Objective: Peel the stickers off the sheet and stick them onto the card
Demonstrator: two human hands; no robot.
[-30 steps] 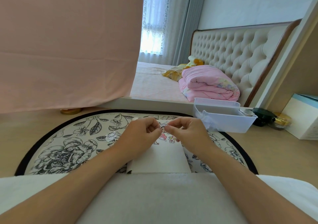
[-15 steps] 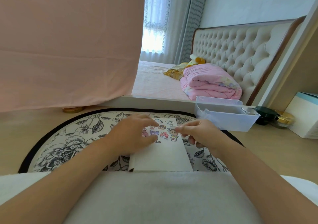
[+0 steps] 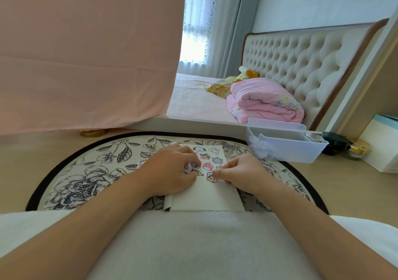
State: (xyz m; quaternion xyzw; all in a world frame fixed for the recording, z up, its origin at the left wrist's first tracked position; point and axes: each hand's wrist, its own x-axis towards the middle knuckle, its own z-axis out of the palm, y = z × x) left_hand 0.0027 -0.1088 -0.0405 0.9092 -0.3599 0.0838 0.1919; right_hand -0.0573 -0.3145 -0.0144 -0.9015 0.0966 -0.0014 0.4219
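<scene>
Stickers (image 3: 207, 166) of cartoon figures cover the far half of the white card (image 3: 206, 198), which lies on a floral mat (image 3: 86, 172) on the bench (image 3: 344, 183). The left hand (image 3: 172, 172) rests on the card, fingers relaxed. The right hand (image 3: 241, 172) is curled, thumb and forefinger pinching one sticker (image 3: 212, 179) near the card's right edge.
</scene>
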